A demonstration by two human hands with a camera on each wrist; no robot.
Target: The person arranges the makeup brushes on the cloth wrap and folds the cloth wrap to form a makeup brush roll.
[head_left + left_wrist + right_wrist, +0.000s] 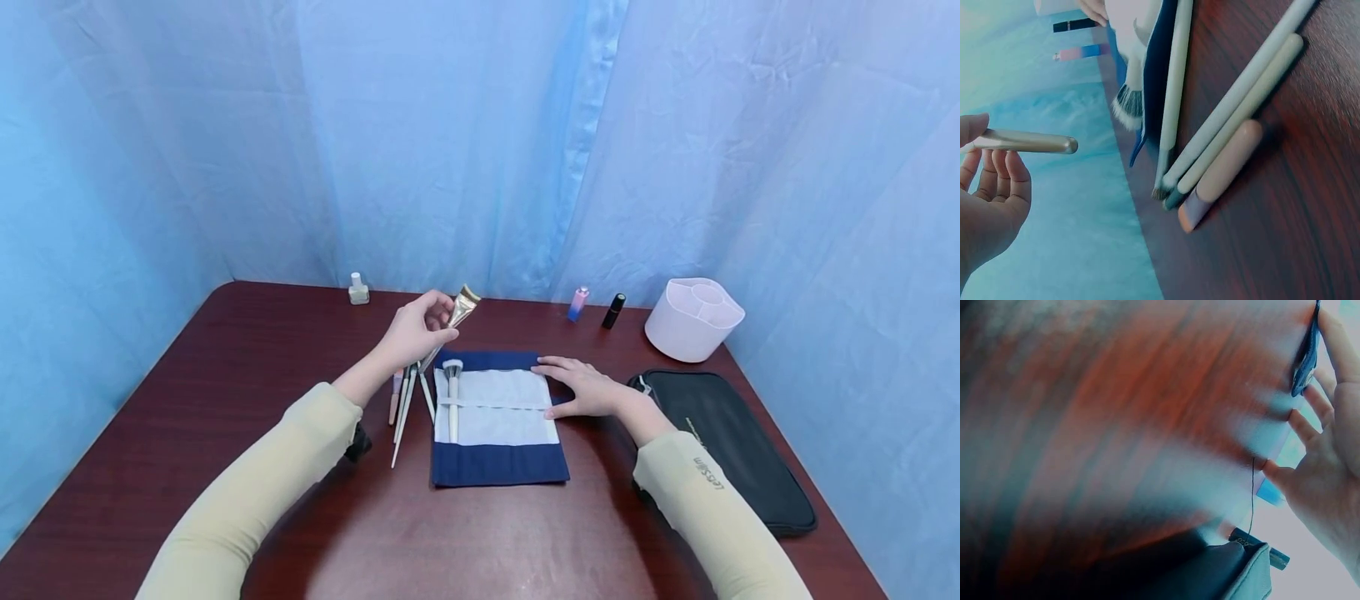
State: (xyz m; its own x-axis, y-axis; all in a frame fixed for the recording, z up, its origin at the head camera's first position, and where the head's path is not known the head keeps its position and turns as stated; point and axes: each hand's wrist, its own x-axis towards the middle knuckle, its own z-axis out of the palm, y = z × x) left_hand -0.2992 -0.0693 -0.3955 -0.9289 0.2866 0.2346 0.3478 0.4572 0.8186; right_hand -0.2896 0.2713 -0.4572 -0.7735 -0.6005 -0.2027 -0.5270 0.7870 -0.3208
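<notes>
A navy and white brush roll (pixel 498 417) lies flat on the table, with one white-handled brush (pixel 452 396) tucked under its strap. My left hand (pixel 417 332) is raised above the roll's far left corner and pinches a gold-handled brush (pixel 459 310) (pixel 1022 141). Several pale brushes (pixel 405 400) (pixel 1229 119) lie on the wood just left of the roll. My right hand (pixel 581 387) (pixel 1329 456) rests flat, fingers straight, on the roll's right edge.
A black zip pouch (pixel 731 446) lies at the right. A white divided holder (pixel 693 318), a black tube (pixel 613 311) and a pink-blue bottle (pixel 578 303) stand at the back right, a small bottle (pixel 358 290) at the back left. Blue curtains surround the brown table (pixel 225 375).
</notes>
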